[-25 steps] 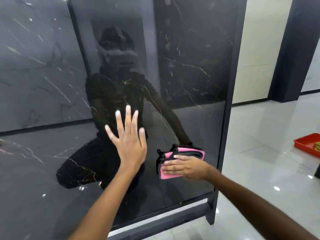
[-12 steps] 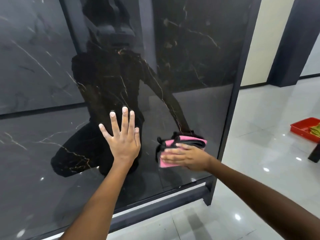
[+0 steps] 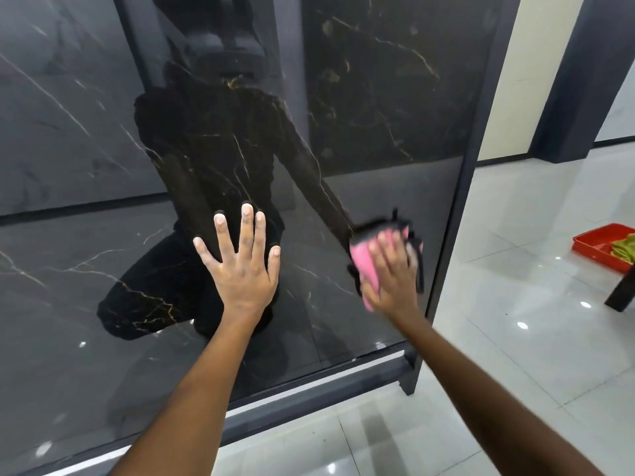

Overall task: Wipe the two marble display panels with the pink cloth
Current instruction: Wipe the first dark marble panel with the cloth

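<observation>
A tall black marble display panel [image 3: 395, 108] with gold veins stands upright in a dark frame and fills most of the view. My left hand [image 3: 242, 266] lies flat on it with fingers spread. My right hand [image 3: 390, 273] presses the folded pink cloth [image 3: 366, 266] flat against the panel near its right edge; the hand and cloth are blurred by motion. A second grey marble panel [image 3: 51, 139] shows at the left behind the glossy surface, though it may be a reflection.
The panel's dark frame post [image 3: 457, 214] and base rail [image 3: 316, 396] stand on a glossy white tiled floor [image 3: 515, 372]. A red tray [image 3: 599, 247] holding a green cloth [image 3: 623, 249] lies on the floor at the right, beside a dark furniture leg [image 3: 622, 293].
My right hand has turned from pointing sideways to pointing upward and slid the pink cloth toward the panel's right edge. My left hand stays flat on the panel.
</observation>
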`<state>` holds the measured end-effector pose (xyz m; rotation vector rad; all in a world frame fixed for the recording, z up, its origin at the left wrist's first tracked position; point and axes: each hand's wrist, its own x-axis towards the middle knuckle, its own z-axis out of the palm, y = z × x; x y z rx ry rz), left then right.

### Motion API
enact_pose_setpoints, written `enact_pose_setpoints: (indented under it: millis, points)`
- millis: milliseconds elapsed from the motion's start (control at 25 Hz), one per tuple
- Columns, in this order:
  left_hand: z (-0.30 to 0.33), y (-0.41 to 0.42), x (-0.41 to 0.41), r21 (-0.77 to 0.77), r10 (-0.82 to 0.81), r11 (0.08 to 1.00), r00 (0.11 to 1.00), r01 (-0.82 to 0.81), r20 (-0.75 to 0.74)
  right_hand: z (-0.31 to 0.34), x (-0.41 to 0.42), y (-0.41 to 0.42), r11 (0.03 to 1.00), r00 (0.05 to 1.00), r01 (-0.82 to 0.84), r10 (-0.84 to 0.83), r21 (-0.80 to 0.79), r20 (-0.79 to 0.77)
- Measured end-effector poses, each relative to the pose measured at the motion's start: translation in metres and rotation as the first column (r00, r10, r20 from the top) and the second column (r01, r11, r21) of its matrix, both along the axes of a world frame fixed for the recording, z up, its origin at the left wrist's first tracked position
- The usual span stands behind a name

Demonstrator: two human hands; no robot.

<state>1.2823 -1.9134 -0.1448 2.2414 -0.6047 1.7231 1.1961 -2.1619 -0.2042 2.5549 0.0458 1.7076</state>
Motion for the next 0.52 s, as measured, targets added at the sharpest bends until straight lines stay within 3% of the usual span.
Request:
enact_pose_setpoints:
  millis: [80, 160, 240, 320, 400, 520]
  points:
    - [-0.005, 0.0, 0.001, 0.007, 0.001, 1.0, 1.0, -0.001, 0.006, -0.032, -0.015, -0.01, 0.987, 0.992, 0.018, -0.038, -0.162, -0.121]
    - [-0.006, -0.001, 0.001, 0.01, 0.013, 1.0, 1.0, -0.013, 0.009, 0.019, -0.004, -0.022, 0.985, 1.0, -0.012, 0.007, -0.17, -0.028]
    - [-0.004, -0.001, 0.0, 0.009, 0.017, 1.0, 1.0, -0.017, 0.0, 0.102, 0.009, -0.033, 0.992, 0.99, -0.051, 0.035, 0.112, 0.138]
    - [-0.006, -0.002, -0.001, 0.009, 0.01, 1.0, 1.0, -0.01, -0.006, 0.142, 0.016, -0.052, 0.93, 0.956, -0.074, -0.036, 0.361, 0.291]
    - [-0.009, -0.002, 0.0, 0.017, 0.007, 1.0, 1.0, -0.007, -0.013, 0.104, 0.011, -0.065, 0.863, 0.951, -0.063, -0.1, 0.501, 0.292]
    - [-0.008, -0.002, 0.0, 0.026, 0.021, 0.999, 1.0, -0.02, -0.021, -0.025, -0.016, -0.037, 0.746, 0.997, 0.081, -0.072, 0.661, -0.041]
